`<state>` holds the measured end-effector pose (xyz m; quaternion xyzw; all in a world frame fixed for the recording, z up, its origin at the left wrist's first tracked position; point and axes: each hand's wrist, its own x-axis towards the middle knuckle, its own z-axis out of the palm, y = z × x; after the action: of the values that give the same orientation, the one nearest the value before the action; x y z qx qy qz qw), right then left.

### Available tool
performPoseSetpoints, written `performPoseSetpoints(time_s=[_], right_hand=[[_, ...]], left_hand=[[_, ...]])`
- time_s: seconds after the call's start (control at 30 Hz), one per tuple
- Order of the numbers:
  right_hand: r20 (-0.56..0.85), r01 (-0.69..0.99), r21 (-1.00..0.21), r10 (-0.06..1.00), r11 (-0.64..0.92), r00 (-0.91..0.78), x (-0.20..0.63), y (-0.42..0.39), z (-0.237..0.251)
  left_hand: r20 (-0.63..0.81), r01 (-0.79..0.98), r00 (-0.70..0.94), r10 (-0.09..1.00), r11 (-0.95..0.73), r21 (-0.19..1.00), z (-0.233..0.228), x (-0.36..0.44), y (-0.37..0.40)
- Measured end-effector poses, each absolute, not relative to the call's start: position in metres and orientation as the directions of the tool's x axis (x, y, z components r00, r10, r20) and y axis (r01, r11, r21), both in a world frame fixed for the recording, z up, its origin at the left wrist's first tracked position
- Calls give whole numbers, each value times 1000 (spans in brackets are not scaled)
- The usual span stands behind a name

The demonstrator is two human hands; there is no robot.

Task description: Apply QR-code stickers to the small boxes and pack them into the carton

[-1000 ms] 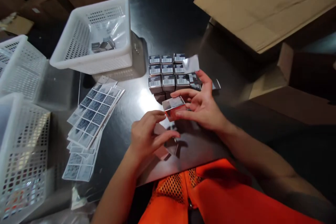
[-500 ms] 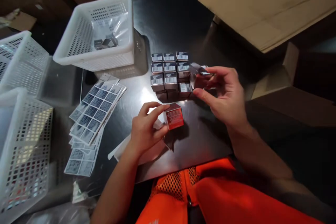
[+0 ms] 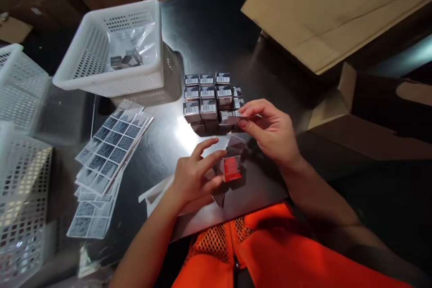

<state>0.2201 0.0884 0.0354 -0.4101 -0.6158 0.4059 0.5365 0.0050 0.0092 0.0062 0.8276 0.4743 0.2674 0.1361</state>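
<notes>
Beside barcoded boxes (image 3: 208, 110), print illegible: right grip (image 3: 274, 132) pinched on film (image 3: 230, 120), left grip (image 3: 193, 177) unclear

Boxes (image 3: 208, 106) are standing on the bench (image 3: 202, 40), a loose box (image 3: 232, 169) sitting in front; sheets (image 3: 116, 144) are lying left, a basket (image 3: 135, 82) standing behind them, cardboard (image 3: 337, 18) lying right.

1. Bare metal tabletop (image 3: 158, 146) between the sticker sheets (image 3: 116, 141) and barcoded cartons (image 3: 208, 108) gives a hand passage.
2. The perforated white basket (image 3: 135, 82) walls off the cartons' far-left side.
3. The right hand (image 3: 273, 130) blocks their near-right corner.
4. A large cardboard flap (image 3: 337, 9) juts in from the far right.
</notes>
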Motion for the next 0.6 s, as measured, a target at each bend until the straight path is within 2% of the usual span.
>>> performPoseSetpoints(time_s=[0.07,0.13,0.2,0.3,0.43,0.6], right_hand=[[265,-25,-964,956,264,-124,221,84,41],[115,-96,-990,975,98,-188,222,81,46],[-37,-113,-991,955,-73,-293,221,78,50],[-164,-89,-970,882,-225,-442,218,75,49],[-226,-93,-949,856,-301,-465,212,73,44],[-247,-80,-945,852,-317,-462,211,72,42]], left_hand=[[395,672,304,867,-489,556,7,3,10],[433,648,222,873,-464,604,8,0,11],[440,659,175,881,-437,612,9,-3,12],[462,708,150,874,-421,568,11,-3,12],[485,761,161,860,-421,494,12,-1,10],[503,768,179,846,-439,466,14,-1,9]])
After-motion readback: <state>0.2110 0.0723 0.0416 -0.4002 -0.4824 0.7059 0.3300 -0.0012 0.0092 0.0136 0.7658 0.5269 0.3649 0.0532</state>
